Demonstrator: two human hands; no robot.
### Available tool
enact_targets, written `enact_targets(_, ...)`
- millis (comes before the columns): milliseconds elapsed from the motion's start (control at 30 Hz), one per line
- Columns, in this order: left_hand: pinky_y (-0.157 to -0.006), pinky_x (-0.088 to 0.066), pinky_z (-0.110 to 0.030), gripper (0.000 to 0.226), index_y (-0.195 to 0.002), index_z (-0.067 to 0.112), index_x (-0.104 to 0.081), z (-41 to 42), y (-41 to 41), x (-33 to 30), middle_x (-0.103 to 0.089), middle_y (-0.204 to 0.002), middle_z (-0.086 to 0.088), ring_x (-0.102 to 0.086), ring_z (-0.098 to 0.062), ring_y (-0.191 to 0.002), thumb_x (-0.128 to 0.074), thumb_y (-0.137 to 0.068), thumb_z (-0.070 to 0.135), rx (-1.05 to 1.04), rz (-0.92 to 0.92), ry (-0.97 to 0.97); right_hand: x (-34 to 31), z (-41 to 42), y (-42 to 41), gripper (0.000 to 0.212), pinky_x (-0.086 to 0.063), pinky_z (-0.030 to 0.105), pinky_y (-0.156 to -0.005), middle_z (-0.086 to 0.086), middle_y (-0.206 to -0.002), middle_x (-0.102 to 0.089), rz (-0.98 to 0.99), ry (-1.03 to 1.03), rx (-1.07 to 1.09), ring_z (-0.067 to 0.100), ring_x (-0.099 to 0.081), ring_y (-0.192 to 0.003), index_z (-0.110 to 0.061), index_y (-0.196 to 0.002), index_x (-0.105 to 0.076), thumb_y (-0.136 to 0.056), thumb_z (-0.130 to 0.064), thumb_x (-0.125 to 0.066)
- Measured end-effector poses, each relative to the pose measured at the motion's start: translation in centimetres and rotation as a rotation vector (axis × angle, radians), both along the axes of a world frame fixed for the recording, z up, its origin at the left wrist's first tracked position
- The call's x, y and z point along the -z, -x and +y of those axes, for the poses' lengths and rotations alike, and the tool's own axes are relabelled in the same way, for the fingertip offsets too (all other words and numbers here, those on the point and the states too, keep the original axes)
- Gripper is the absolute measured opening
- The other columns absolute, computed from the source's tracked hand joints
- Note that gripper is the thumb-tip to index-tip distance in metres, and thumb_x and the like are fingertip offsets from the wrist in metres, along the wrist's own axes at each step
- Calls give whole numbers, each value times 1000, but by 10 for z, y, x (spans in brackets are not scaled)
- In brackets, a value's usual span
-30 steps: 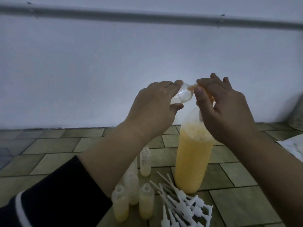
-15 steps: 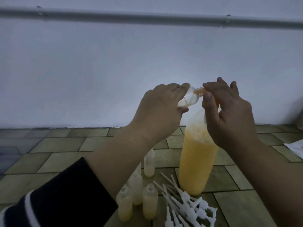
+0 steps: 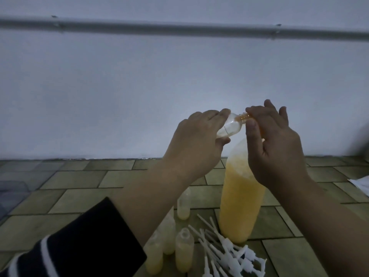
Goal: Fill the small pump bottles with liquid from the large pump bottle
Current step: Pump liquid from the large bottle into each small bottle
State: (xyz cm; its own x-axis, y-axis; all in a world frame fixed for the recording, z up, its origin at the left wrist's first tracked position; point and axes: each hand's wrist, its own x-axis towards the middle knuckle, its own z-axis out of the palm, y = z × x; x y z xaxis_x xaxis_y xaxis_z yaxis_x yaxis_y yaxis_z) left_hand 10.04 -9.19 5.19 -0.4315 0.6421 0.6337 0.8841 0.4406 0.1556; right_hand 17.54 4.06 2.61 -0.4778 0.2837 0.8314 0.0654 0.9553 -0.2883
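Head view: the left hand [image 3: 196,140] grips a small clear bottle [image 3: 229,127], fingers curled over its top side and thumb under its base end. The bottle is held in the air above the floor, tilted close to horizontal, with its long axis running left to right and its open neck pointing right and slightly up. The neck touches the fingertips of the right hand [image 3: 277,144]. The right hand is curled over the top of the large bottle [image 3: 240,198], thumb down along the near side; the pump head under it is hidden, so what the fingers close on cannot be told exactly. An orange tint shows at the small bottle's neck.

The large bottle stands upright on the tiled floor [image 3: 79,188], long axis vertical, filled most of the way with yellow-orange liquid. Just left of its base stand four small open bottles [image 3: 184,249], upright, each partly filled with pale yellow liquid. A heap of white pump tops [image 3: 225,246] with long dip tubes lies against the base on the near side. A dark sleeve [image 3: 83,242] with white stripes covers the left forearm. A grey pipe [image 3: 179,29] runs along the white wall.
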Motion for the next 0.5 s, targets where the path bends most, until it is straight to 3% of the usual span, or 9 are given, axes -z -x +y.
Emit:
enact_targets(200, -98, -35, -32, 54, -142, 24, -37, -2, 1, -12, -49, -138, 6, -43, -18, -121, -56, -91, 30, 10, 24, -37, -21, 0, -11, 68, -13, 30, -116, 7, -134, -54, -29, -67, -26, 20, -34, -137, -10, -127, -55, -94, -52, -13)
enact_targets(500, -99, -37, -35, 54, -141, 22, -38, 0, -2, 2, -50, -137, 4, -44, -19, -120, -56, -91, 28, 15, -34, -13, -4, 0, -7, 67, -19, 34, -116, 6, -130, -57, -14, 10, -37, 20, -38, -135, -9, -124, -58, -94, -51, -14)
